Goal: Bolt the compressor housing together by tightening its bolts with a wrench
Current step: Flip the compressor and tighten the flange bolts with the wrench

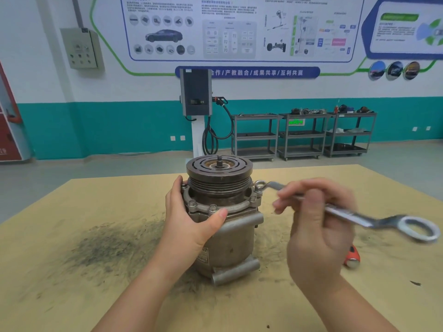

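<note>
Grey cast metal, scuffed and oily: the compressor housing (pixel 225 236) stands upright in the middle of the tan counter (pixel 72 271), its grooved pulley (pixel 219 173) on top. A ring of bolts (pixel 192 203) runs round the flange just under the pulley. The person's left hand (pixel 189 219) wraps the left side of the housing, thumb lying across the front below the flange, fingers curled round the back. The right hand (pixel 318 226) grips the shank of a double-ended ring wrench (pixel 354 215), a little blurred; the wrench's small ring sits at a bolt on the right side of the flange, and its large ring sticks out free to the right. Dark filings (pixel 107 245) smear the counter left of the housing. A small red and silver object (pixel 352 257) lies on the counter, partly hidden behind the right hand.
</note>
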The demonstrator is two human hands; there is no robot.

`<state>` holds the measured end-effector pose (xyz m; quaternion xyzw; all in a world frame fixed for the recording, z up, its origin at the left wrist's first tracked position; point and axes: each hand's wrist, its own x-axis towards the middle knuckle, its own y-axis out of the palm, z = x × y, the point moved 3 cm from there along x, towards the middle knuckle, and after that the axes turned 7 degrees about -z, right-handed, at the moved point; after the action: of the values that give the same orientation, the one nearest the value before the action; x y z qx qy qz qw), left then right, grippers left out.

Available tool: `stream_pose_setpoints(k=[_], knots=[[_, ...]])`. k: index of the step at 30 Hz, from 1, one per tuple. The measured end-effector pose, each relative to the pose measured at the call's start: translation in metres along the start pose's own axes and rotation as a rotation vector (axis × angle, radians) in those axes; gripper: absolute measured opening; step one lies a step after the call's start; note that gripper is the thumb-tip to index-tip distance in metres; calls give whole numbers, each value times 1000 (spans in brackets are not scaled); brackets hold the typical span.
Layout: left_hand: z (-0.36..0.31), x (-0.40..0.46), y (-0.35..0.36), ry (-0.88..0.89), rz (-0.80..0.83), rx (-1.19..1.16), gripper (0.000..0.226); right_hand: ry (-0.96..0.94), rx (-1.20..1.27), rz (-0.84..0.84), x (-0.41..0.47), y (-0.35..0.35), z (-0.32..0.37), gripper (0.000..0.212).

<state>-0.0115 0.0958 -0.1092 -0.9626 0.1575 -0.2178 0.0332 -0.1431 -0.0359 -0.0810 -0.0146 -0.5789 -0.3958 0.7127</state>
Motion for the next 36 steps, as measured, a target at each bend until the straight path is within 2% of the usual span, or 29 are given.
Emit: stream_pose_setpoints(k=[3, 6, 12, 14, 17, 21, 26, 28, 32, 34, 36], knots=[[1, 0, 0, -9, 8, -12, 115, 356, 191, -196, 17, -15, -13, 15], [1, 2, -1, -12, 21, -11, 113, 646, 290, -243, 21, -20, -29, 18], [1, 3, -3, -29, 63, -8, 115, 775, 315, -139, 25, -18, -36, 19], [0, 3, -3, -50, 91, -8, 123, 767, 307, -113, 27, -17, -35, 19], [-1, 4, -4, -80, 109, -18, 137, 678, 274, -161, 20, -15, -34, 20], [-1, 6, -4, -69, 97, 1, 126, 522, 217, -178, 9, -11, -26, 18], [1, 6, -2, -46, 78, 11, 123, 114, 3, -107, -15, 3, -7, 22], [2, 6, -1, -43, 79, 13, 125, 23, -47, -37, -23, 9, -3, 16], [5, 8, -5, -31, 80, -11, 127, -27, -42, 137, -12, 8, 1, 22], [8, 13, -9, -23, 101, -31, 122, 52, 42, 32, 4, -1, 0, 13], [10, 17, -13, -12, 154, -66, 113, 252, 133, -132, 17, -13, -8, 12]])
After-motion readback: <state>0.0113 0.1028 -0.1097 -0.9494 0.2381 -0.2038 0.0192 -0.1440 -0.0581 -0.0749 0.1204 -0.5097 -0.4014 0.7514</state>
